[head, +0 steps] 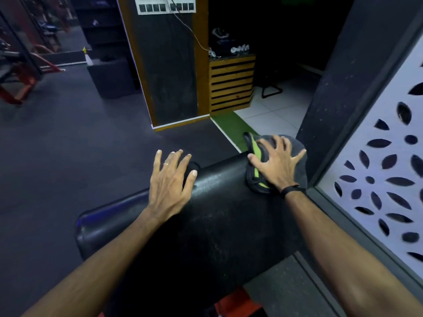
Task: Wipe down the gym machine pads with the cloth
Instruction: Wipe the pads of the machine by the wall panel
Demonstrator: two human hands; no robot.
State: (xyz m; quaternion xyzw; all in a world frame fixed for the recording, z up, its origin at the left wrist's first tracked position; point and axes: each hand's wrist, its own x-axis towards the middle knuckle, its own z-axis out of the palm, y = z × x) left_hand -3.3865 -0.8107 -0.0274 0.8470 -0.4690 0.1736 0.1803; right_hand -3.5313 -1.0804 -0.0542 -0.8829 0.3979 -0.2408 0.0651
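Black gym pad (pixel 217 202) fills centre, tilted, red frame below. Grey-green cloth (pixel 295 147) lies on pad's far right end, near dark pillar (pixel 338 99). Right hand (pixel 278 162) presses cloth, fingers spread, not clenched. Left hand (pixel 170 179) flat on pad's top edge, released, holding nothing. Risk: cloth overhangs end, could slip off under sideways push; knuckles may hit pillar. No containers visible.

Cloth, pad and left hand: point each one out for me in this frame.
cloth (pixel 297 167): head view, on the grey fabric right of the fingers.
pad (pixel 224 202): head view, on its bare black top between the hands.
left hand (pixel 169 184): head view, on the back of the hand.
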